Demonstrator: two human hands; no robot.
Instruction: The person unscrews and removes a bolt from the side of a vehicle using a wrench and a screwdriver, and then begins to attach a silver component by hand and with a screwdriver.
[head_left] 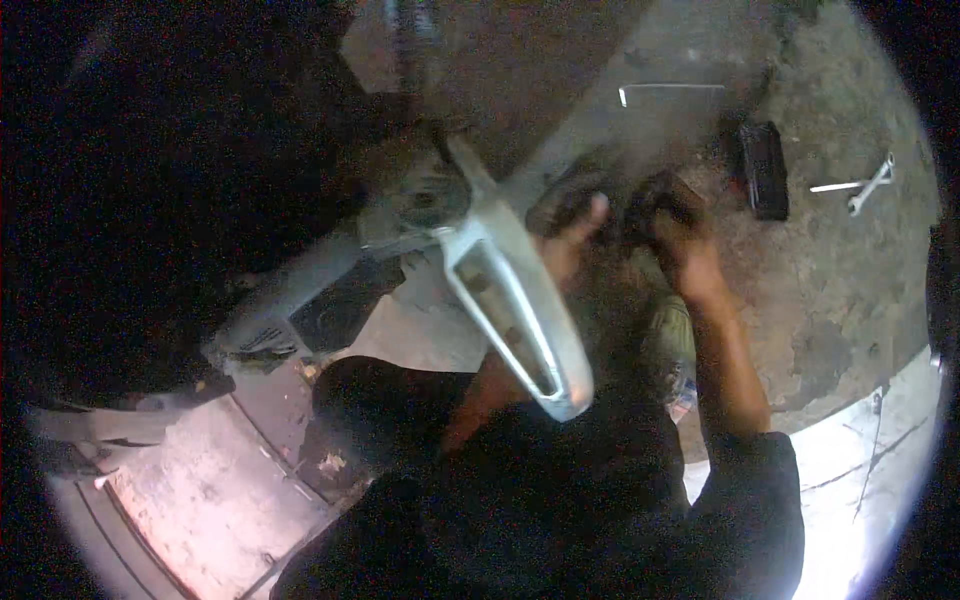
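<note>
A silver metal frame [535, 290], long and looped with an open slot, juts from the dark machinery and passes over my left forearm. Beyond it my left hand [572, 235] is curled with the thumb raised, against something dark that I cannot make out. Close by on its right, my right hand [685, 235] is bent inward, its fingers closed round a dark thing lost in shadow. Both sets of fingertips look blackened and blurred. The two hands are a short way apart, low over the ground.
On the rough floor [830, 270] to the right lie a black oblong case [765, 170], a wrench [872, 187] and a thin pale rod [835, 187]. An L-shaped bent rod [672, 87] lies farther off. Dark machinery [200, 200] fills the left side.
</note>
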